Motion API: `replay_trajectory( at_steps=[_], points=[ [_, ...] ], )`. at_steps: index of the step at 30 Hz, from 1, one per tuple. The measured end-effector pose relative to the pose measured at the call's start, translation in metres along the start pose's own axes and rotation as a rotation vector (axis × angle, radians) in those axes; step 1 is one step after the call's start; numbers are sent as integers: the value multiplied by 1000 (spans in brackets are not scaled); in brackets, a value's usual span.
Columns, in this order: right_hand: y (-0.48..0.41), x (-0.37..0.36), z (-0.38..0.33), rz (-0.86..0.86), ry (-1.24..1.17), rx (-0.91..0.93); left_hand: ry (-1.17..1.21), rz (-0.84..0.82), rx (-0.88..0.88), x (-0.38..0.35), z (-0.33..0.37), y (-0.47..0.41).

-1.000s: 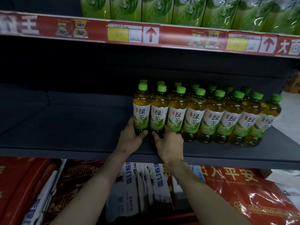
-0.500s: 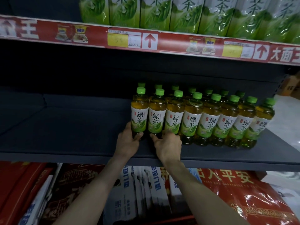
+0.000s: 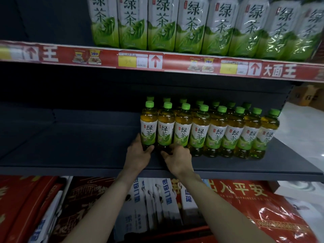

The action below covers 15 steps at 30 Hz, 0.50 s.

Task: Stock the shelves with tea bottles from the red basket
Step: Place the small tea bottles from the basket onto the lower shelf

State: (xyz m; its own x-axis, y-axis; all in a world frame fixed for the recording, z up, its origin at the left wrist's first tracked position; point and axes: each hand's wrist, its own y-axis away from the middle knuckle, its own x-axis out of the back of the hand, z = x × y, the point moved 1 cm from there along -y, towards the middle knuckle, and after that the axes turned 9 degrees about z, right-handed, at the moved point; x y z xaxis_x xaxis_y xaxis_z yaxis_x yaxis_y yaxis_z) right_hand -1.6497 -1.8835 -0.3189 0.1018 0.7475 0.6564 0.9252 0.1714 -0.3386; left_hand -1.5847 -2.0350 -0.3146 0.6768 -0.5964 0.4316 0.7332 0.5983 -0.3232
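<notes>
My left hand (image 3: 138, 156) grips the base of the leftmost tea bottle (image 3: 148, 128); my right hand (image 3: 178, 159) curls round the next bottle (image 3: 165, 131) on the dark shelf (image 3: 70, 146).

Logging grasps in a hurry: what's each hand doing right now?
left hand: grips the base of the leftmost front green tea bottle.
right hand: grips the base of the second front green tea bottle.

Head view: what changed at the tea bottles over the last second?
Nothing on the shelf visibly moved; only the view tilted upward. The left hand still grips the leftmost front bottle at its base, the right hand the second bottle.
</notes>
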Motion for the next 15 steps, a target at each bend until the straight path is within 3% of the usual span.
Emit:
replay_trajectory(
  at_steps=[5,8,11,15],
  points=[
    [27,49,-27,-109,-43,130,4,45,-37,37,41,39],
    [41,98,-61,-107,-95,296,78,137,-189,74,83,62],
    [46,151,-107,-28,-188,435,125,288,-418,125,144,66],
    [24,206,-173,208,-361,569,229,509,-553,187,218,35]
  ],
)
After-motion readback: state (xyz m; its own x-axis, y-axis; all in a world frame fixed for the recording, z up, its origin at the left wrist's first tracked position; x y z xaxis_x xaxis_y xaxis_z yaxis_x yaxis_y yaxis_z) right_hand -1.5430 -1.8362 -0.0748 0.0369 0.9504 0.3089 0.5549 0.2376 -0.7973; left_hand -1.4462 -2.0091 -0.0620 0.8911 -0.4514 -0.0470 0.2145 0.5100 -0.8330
